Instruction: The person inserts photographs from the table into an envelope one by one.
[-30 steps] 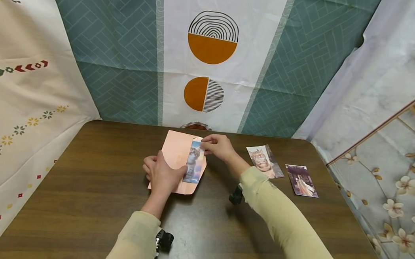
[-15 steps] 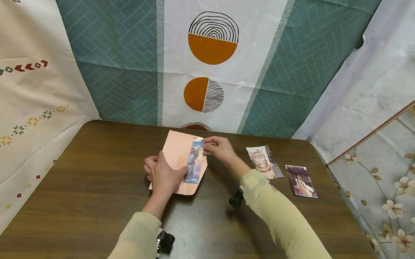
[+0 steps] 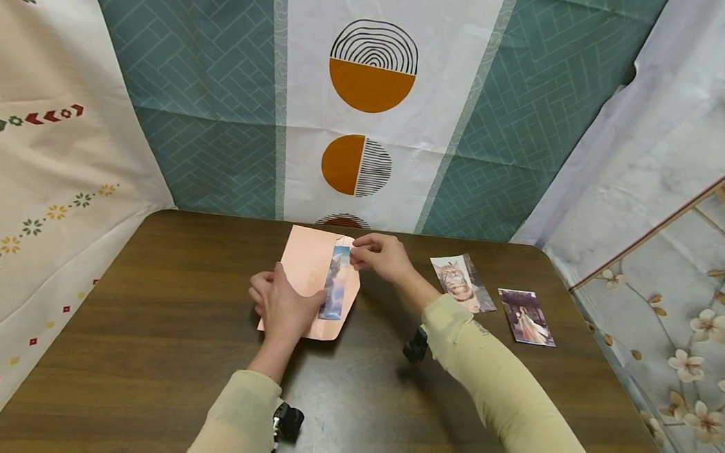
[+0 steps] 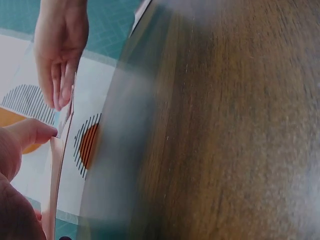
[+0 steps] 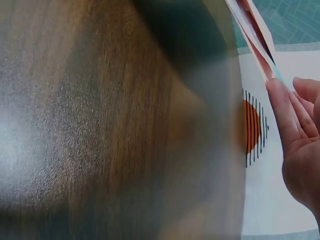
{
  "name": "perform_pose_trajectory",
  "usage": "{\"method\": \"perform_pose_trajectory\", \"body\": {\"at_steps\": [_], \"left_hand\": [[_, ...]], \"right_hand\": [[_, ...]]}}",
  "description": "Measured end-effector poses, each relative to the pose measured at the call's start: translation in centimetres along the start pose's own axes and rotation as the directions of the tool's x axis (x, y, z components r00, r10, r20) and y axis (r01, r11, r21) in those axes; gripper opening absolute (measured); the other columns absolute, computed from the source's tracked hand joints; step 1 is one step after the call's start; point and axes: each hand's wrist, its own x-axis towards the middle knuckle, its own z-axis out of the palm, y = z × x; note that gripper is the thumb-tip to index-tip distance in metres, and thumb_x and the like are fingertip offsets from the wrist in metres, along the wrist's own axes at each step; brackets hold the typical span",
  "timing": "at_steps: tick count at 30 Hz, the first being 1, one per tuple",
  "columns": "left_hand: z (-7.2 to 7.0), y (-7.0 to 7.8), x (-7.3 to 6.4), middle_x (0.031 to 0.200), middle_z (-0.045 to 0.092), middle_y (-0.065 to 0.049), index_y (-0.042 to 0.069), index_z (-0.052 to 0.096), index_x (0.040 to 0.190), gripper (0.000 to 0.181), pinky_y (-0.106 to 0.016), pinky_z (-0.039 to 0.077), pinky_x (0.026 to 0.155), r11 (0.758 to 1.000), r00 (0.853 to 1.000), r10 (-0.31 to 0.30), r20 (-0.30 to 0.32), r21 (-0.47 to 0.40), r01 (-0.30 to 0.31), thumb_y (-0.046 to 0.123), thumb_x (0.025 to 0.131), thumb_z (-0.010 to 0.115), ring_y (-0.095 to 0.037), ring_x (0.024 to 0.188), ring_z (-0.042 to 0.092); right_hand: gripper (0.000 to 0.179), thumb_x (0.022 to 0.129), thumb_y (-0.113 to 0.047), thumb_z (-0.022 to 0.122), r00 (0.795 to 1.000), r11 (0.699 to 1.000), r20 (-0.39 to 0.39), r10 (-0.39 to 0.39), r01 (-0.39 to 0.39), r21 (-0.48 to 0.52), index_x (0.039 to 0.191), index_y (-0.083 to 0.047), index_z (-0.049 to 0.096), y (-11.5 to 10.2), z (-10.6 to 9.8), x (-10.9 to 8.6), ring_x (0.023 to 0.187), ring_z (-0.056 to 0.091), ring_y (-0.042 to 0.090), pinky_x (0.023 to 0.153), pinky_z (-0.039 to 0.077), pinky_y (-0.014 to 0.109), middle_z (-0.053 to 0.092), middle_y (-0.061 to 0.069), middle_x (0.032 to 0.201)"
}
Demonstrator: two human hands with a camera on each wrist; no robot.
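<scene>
My left hand (image 3: 286, 303) grips a pink envelope (image 3: 304, 257) at its near left part, thumb across the front and other fingers behind. The envelope is tilted up, its flap side facing right. A picture card (image 3: 335, 287) with a cat on a blue and pink ground sits partly inside the opening; its left part is hidden in the envelope. At the card's upper right corner, my right hand (image 3: 382, 259) pinches the edge between thumb and fingers. In the right wrist view, the card's pale blue edge (image 5: 278, 74) meets the fingertips of the right hand (image 5: 300, 130).
To the right on the brown wooden table (image 3: 161, 353) lie a cat picture card (image 3: 459, 281), overlapping a greyish card (image 3: 482, 289), and a purple picture card (image 3: 526, 317) with a figure in a pale dress. Patterned cloths (image 3: 220, 107) hang behind and at both sides.
The cat card has slid left, deeper into the envelope, so a narrower strip of it shows. My right hand has moved slightly left with it. The left hand keeps its grip.
</scene>
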Motion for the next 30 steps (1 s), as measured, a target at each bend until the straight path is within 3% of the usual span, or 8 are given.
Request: {"method": "perform_pose_trajectory", "body": {"at_steps": [5, 12, 16, 30], "left_hand": [[0.0, 0.1, -0.1, 0.135, 0.034, -0.026, -0.003, 0.041, 0.158, 0.104, -0.06, 0.034, 0.105, 1.0, 0.999, 0.018, -0.027, -0.003, -0.018, 0.035, 0.076, 0.092, -0.046, 0.128, 0.031], [0.0, 0.2, -0.1, 0.136, 0.034, -0.027, -0.004, 0.04, 0.16, 0.106, -0.06, 0.034, 0.105, 0.999, 0.999, 0.032, -0.041, -0.012, -0.033, 0.035, 0.077, 0.092, -0.046, 0.128, 0.03], [0.1, 0.4, -0.2, 0.135, 0.034, -0.027, -0.004, 0.04, 0.159, 0.106, -0.06, 0.034, 0.105, 0.999, 0.999, 0.034, -0.039, -0.02, -0.035, 0.035, 0.077, 0.092, -0.046, 0.128, 0.03], [0.2, 1.0, -0.6, 0.137, 0.034, -0.026, -0.002, 0.04, 0.159, 0.104, -0.061, 0.035, 0.106, 1.0, 1.0, 0.017, -0.019, -0.026, -0.017, 0.036, 0.077, 0.091, -0.044, 0.131, 0.03]], "right_hand": [[0.023, 0.102, -0.002, 0.071, 0.995, 0.993, 0.062, 0.082, -0.087, 0.083, 0.119, 0.014, 0.07, 0.2, -0.2, -0.4, 0.075, 0.077, 0.016, 0.095, 0.054, 0.065, 0.078, 0.02, 0.096], [0.024, 0.103, -0.002, 0.069, 0.978, 0.98, 0.14, 0.156, -0.172, 0.105, 0.12, 0.014, 0.069, 1.1, -0.3, -0.7, 0.078, 0.078, 0.018, 0.086, 0.063, 0.047, 0.079, 0.02, 0.1], [0.023, 0.102, 0.0, 0.07, 0.974, 0.978, 0.161, 0.158, -0.177, 0.114, 0.118, 0.015, 0.069, 1.2, -0.2, -0.6, 0.076, 0.078, 0.017, 0.078, 0.064, 0.039, 0.079, 0.017, 0.094], [0.011, 0.099, 0.002, 0.072, 0.983, 0.986, 0.121, 0.138, -0.148, 0.076, 0.107, 0.009, 0.07, 0.6, 1.2, -0.5, 0.066, 0.072, 0.015, 0.065, 0.064, 0.033, 0.074, 0.01, 0.08]]}}
